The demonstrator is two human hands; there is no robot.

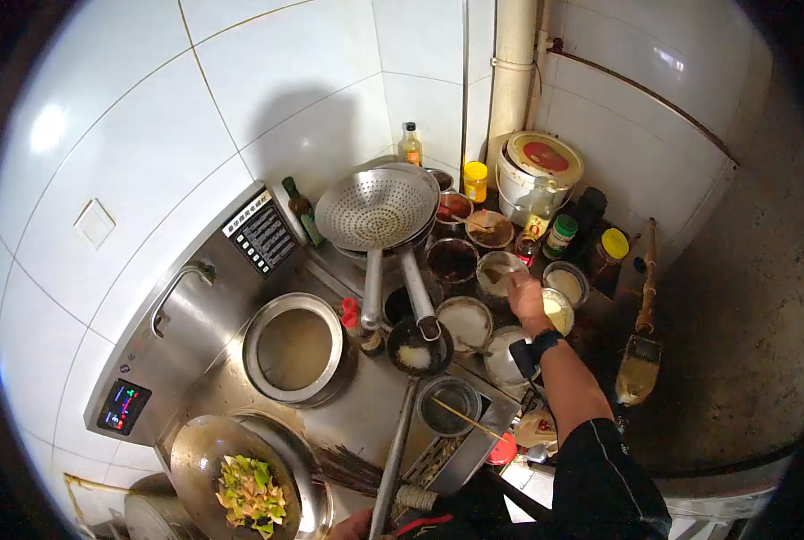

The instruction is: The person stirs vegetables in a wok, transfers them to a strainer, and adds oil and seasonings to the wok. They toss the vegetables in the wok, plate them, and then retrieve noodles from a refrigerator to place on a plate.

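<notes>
My right hand [530, 301] reaches over a seasoning bowl [501, 261] on the right, its fingers closed at the rim. Whatever they pinch is hidden. A dark band with a device sits on that wrist. At the bottom edge my left hand [353, 525], mostly cut off, closes at the end of a long ladle handle [393, 459]. White grains lie in the dark ladle bowl [429, 358], which is level beside the seasoning containers. Chopped green and pale pieces [251, 495] fill the bottom of a wok [190, 450] at lower left.
A pot of cloudy liquid [292, 349] stands mid-counter. Behind are a perforated strainer [377, 210], sauce bowls [452, 259], bottles and a lidded white bucket [537, 175]. A bamboo brush [348, 470] and a bowl with a chopstick [449, 405] lie nearer. The tap [181, 283] juts out left.
</notes>
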